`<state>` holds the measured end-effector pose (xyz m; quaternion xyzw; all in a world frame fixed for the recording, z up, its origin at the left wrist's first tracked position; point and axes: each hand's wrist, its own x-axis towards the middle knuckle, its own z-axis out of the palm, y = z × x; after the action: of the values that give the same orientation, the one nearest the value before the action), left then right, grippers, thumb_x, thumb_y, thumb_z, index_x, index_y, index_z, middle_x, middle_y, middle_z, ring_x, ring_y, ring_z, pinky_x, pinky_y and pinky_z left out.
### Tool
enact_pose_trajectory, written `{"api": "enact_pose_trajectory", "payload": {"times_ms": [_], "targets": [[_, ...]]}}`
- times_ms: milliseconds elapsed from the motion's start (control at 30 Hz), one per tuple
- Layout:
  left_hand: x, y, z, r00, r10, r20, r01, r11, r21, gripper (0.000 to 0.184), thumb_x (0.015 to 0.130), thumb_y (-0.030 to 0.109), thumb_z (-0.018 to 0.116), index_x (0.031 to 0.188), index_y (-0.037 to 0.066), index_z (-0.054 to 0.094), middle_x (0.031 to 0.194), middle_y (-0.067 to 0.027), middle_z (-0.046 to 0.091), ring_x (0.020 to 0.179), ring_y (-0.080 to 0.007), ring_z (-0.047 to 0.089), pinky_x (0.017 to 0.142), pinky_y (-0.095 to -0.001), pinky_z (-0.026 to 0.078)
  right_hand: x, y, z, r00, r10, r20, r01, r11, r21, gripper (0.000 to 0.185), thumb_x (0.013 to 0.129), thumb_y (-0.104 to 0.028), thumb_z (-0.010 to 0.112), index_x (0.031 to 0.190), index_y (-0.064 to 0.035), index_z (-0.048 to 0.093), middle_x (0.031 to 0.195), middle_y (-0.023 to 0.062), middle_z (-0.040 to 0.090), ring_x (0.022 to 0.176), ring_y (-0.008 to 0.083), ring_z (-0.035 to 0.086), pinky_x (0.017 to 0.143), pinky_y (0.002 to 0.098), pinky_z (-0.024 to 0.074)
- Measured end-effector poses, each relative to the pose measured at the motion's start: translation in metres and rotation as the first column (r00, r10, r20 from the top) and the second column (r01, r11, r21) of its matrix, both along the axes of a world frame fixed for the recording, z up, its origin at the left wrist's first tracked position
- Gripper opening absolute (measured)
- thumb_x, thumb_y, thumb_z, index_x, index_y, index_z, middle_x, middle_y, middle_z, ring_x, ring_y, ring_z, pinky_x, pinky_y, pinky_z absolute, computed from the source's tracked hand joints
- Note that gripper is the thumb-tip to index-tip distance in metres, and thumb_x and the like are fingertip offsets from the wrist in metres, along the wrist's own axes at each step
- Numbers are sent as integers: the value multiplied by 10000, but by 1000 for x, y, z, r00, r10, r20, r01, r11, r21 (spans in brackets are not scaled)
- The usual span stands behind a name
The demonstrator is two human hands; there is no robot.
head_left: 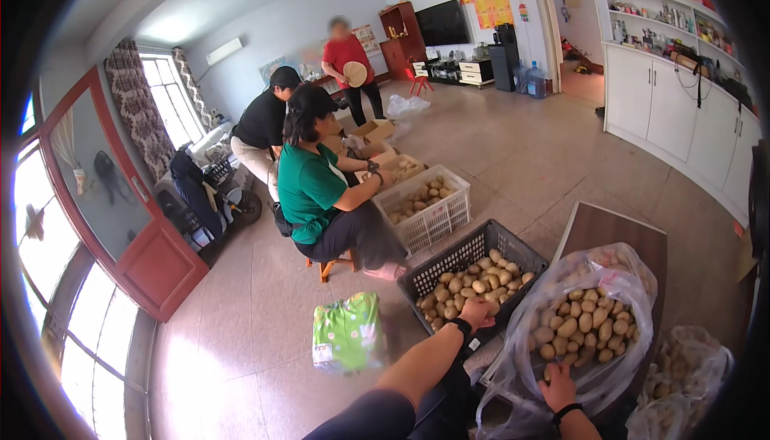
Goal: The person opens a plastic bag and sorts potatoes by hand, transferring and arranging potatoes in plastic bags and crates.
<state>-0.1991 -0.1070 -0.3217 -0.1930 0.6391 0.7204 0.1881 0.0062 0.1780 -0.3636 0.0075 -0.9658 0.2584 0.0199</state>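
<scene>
My left hand [478, 312] reaches over the near side of a black plastic crate [421, 273] that holds many potatoes [480, 283]. Its fingers are curled closed just above them, and whatever they hold is hidden. Inside the near edge of a clear plastic bag [513, 360], my right hand [557, 388] has its fingers bent around a potato at the edge of the pile. More potatoes [589, 324] fill the open bag, which rests on a brown board [609, 231].
Left of the crate lies a green package [349, 332]. A white crate of potatoes [437, 219] stands beyond, beside a seated person in green [309, 183]. Another person [261, 131] bends behind; a third [349, 59] stands farther back. Another plastic bag [682, 376] sits at right.
</scene>
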Motion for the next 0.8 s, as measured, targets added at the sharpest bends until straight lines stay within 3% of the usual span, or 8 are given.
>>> {"api": "enact_pose_trajectory", "payload": {"times_ms": [233, 800], "targets": [[-6, -1, -8, 999, 0, 36, 0, 1000, 1, 313, 856, 128, 634, 1134, -3, 576, 912, -121, 615, 662, -235, 665, 563, -356, 610, -2, 0, 4, 998, 9, 61, -10, 1000, 13, 497, 747, -243, 746, 1174, -125, 519, 1220, 133, 462, 970, 376, 597, 804, 469, 510], [-2, -1, -1, 1000, -13, 16, 14, 1000, -26, 281, 861, 119, 597, 1119, 7, 587, 908, -130, 621, 681, -236, 665, 561, -357, 607, 0, -2, 7, 998, -7, 61, 8, 1000, -9, 500, 741, -239, 737, 1178, -133, 518, 1230, 129, 465, 1002, 377, 585, 811, 474, 501]]}}
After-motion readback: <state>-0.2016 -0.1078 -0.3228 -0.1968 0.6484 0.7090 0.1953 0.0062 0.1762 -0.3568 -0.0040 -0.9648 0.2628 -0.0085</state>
